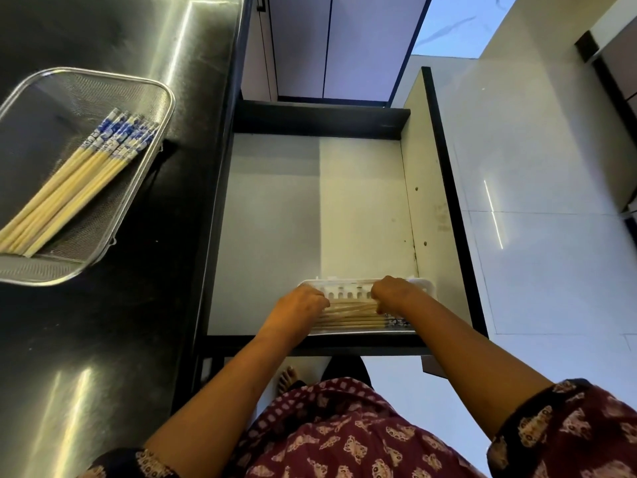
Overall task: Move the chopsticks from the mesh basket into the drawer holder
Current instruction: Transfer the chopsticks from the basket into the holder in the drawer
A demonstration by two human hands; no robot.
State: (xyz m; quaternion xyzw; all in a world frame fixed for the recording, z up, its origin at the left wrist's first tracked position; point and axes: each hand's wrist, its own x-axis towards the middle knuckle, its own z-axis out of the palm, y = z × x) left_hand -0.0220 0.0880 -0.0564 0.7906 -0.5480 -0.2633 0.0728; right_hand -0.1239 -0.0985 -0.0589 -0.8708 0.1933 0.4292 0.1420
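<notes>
A metal mesh basket (144,167) sits on the dark counter at the left and holds several bamboo chopsticks (69,188) with blue-and-white ends. In the open drawer (310,219), a white slotted holder (348,284) lies at the near edge with several chopsticks (351,317) lying sideways in it. My left hand (300,305) grips the left ends of those chopsticks. My right hand (393,293) is closed over them near their right side. The patterned ends show just right of my right wrist.
The black glossy counter (120,339) runs along the left. The drawer's right wall (431,188) stands tall with a dark edge. White floor tiles (551,236) lie to the right. A bare foot (287,377) shows below the drawer front.
</notes>
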